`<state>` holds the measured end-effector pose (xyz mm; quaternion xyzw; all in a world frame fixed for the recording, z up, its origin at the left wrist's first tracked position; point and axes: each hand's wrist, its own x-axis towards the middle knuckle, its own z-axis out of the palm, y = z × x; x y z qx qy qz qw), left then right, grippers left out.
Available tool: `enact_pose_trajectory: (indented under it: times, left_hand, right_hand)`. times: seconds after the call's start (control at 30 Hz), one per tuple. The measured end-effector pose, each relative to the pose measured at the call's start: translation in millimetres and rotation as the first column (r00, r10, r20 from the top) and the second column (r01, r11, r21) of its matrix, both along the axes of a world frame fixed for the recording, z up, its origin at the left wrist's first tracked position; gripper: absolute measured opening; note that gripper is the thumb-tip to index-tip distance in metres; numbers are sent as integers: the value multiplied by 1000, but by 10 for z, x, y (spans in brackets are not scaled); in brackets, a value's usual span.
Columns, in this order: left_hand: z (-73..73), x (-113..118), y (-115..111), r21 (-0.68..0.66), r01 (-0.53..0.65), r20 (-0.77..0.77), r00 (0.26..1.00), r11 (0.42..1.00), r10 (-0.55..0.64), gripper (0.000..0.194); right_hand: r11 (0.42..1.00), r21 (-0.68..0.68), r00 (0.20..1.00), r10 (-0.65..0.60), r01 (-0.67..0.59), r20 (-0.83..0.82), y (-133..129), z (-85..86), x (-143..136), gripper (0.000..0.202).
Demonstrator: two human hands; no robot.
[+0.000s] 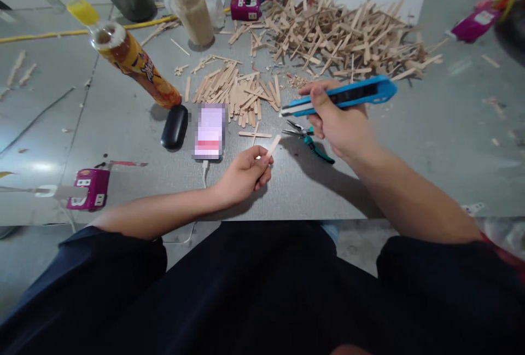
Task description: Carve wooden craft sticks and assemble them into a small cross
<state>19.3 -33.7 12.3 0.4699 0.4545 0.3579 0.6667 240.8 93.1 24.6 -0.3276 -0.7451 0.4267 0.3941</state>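
Observation:
Between the thumb and fingers of my left hand (246, 174) is a short wooden craft stick (273, 146), its end pointing up and to the right. My right hand (338, 122) grips a blue utility knife (348, 97), raised above the table with its tip toward the left. Below the knife lie green-handled pliers (315, 147), jaws to the left. Just beyond my left hand, two thin sticks form a small cross (255, 134). A spread of cut craft sticks (240, 89) lies behind it.
A large heap of sticks (340, 38) fills the back right. At left stand a drink bottle (141, 70), a black case (174, 128) and a phone (210, 132) on a cable. Further back is a jar (192, 13); a purple power adapter (92, 188) sits at front left.

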Motion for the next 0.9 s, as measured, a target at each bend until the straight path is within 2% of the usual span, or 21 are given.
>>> enact_pose_trajectory:
  times: [0.03, 0.1, 0.13, 0.23, 0.3, 0.33, 0.37, 0.43, 0.5, 0.6, 0.63, 0.7, 0.77, 0.9]
  left_hand:
    - [-69, 35, 20, -3, -60, 36, 998, 998, 60, 29]
    - [-212, 72, 63, 27, -180, 116, 978, 983, 175, 33]
    - [-278, 73, 81, 31, -192, 160, 970, 981, 185, 36]
    - [-418, 27, 115, 37, -164, 267, 952, 986, 149, 39]
    - [-464, -12, 116, 24, -154, 311, 940, 988, 139, 37]
    - [-477, -26, 112, 19, -158, 327, 934, 987, 143, 36]
    - [-487, -35, 106, 16, -162, 339, 929, 987, 147, 36]
    - [-502, -41, 92, 10, -176, 356, 921, 984, 161, 36]
    - [-515, -40, 84, -6, -197, 361, 914, 980, 186, 34]
    - [-528, -47, 89, -15, -222, 351, 912, 975, 213, 32]
    - [-530, -54, 93, -8, -221, 348, 914, 975, 210, 33]
    - [-531, -70, 103, -3, -218, 348, 915, 976, 205, 34]
    - [-531, -83, 107, -13, -219, 357, 911, 976, 209, 35]
    - [-522, -91, 99, -13, -222, 355, 910, 975, 213, 37]
  right_hand:
    - [990, -139, 995, -21, 7, -98, 54, -82, -11, 44]
    - [951, -284, 960, 38, -120, -277, 91, -211, 26, 40]
    - [918, -331, 933, 97, -218, -347, 82, -254, 63, 44]
    - [832, -354, 839, 216, -426, -500, 9, -301, 182, 76]
    - [749, -377, 801, 333, -546, -498, -43, -294, 229, 108]
    - [718, -385, 787, 370, -580, -494, -68, -292, 235, 114]
    - [714, -399, 794, 372, -576, -481, -94, -296, 230, 107]
    - [759, -416, 846, 327, -501, -422, -157, -325, 187, 66]
    - [843, -366, 899, 274, -395, -341, -241, -379, 122, 40]
    - [957, -159, 964, 218, -242, -155, -380, -457, 44, 26]
    - [976, -72, 978, 200, -205, -63, -418, -474, 33, 30]
    - [978, 95, 973, 170, -186, 154, -468, -488, 34, 45]
    - [953, 216, 932, 130, -211, 338, -480, -478, 49, 52]
    - [905, 370, 873, 6, -212, 487, -446, -409, 67, 61]
